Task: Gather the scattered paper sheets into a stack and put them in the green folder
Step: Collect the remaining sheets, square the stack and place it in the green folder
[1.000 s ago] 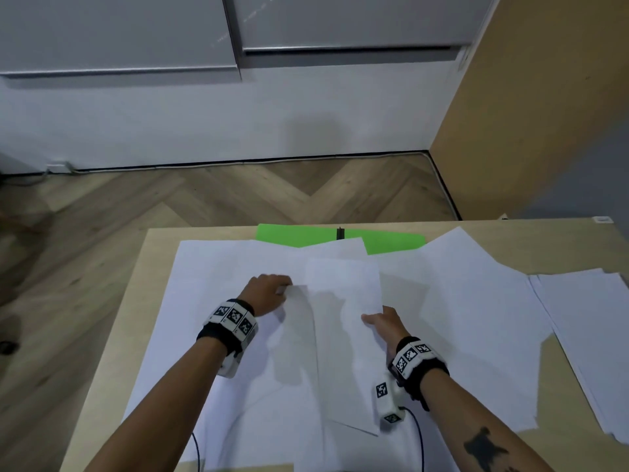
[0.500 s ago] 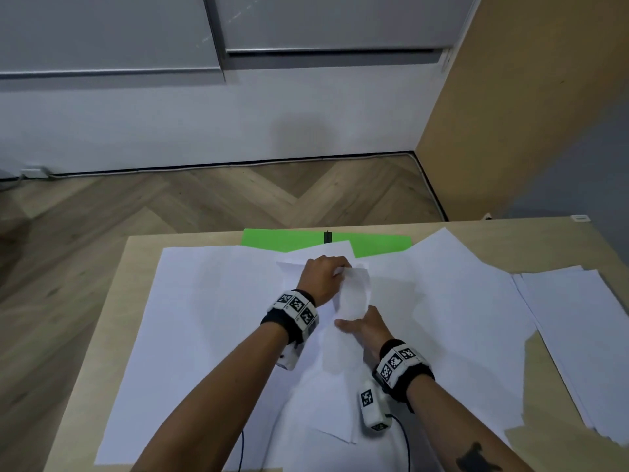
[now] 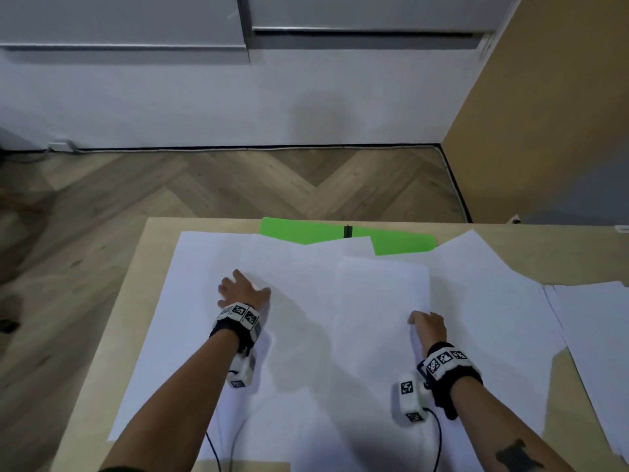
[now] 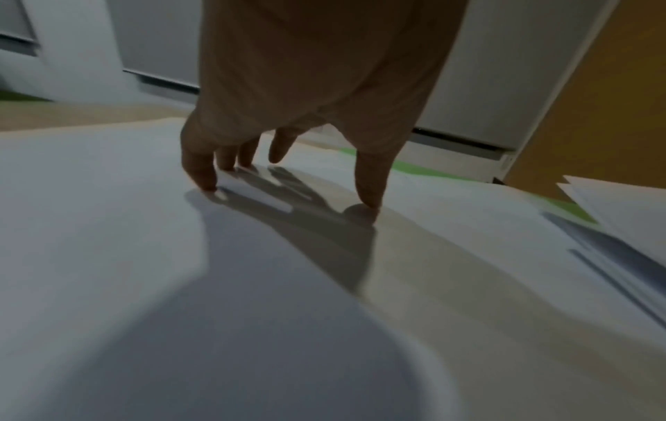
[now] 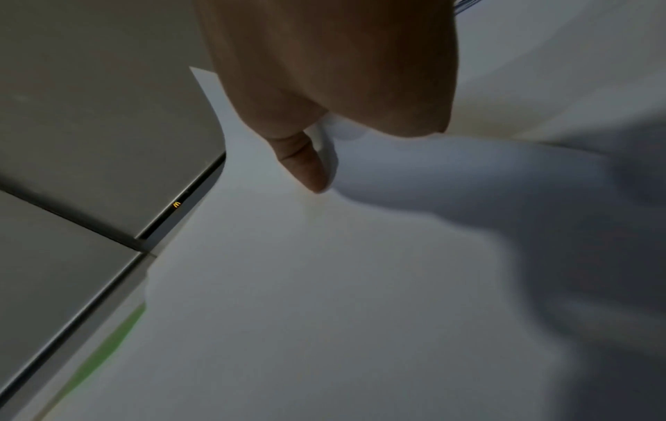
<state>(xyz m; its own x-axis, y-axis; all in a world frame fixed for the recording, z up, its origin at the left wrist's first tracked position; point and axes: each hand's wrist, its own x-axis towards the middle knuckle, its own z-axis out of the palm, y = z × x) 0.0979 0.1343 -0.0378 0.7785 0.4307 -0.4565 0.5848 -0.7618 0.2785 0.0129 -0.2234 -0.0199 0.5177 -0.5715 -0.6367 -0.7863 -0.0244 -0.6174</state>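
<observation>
Sheets (image 3: 306,335) lay unstacked, green folder (image 3: 401,241) unfilled (half-buried); left hand (image 3: 240,291) pressed spread, right hand (image 3: 429,327) pinched 1 sheet.

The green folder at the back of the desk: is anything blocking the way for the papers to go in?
Yes. The green folder lies partly buried: loose paper sheets overlap its near edge, so those would need clearing or lifting first.

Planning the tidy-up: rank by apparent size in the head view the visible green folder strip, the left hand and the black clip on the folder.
1. Green folder strip, largest, though mostly under sheets.
2. Left hand, nearer the camera, so somewhat flattered.
3. Black clip, smallest.
</observation>
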